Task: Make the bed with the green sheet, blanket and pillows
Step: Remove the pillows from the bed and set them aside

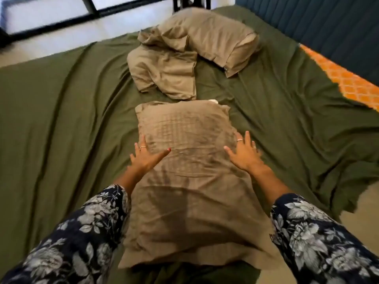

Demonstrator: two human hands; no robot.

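Floral sleeves (320, 238), navy w/ grey-white flowers, fill both lower corners, one per forearm. Between them lies a tan pillow (184, 181) in a creased case, long axis running away from the camera, near end at the bottom edge of the bed, far end abt mid-frame.

Left hand (143, 156): flat, fingers spread & straight, palm down on the pillow's left side; thumb w/ red nail points inward across the fabric. Ring on one finger. Grips nothing.

Right hand (245, 151): also flat & splayed, palm down at the pillow's right edge, outer fingers over the sheet side; slightly blurred. Rings on two fingers. Holds nothing. Whether either palm actually presses or just hovers close – can't tell.

Green sheet (61, 109) covers the bed, wrinkled, w/ long folds running diagonally on the left & bunched creases at right. At the far right edge it stops short, leaving a strip of orange patterned mattress (346, 85) bare beside a dark blue ribbed headboard (317, 23).

Beyond the near pillow: a second tan pillow (215, 39) lying at an angle, and just left of it, touching, a crumpled tan pillowcase (164, 74), flat & loosely folded. Pale floor (61, 44) beyond the bed, top left, blurred.
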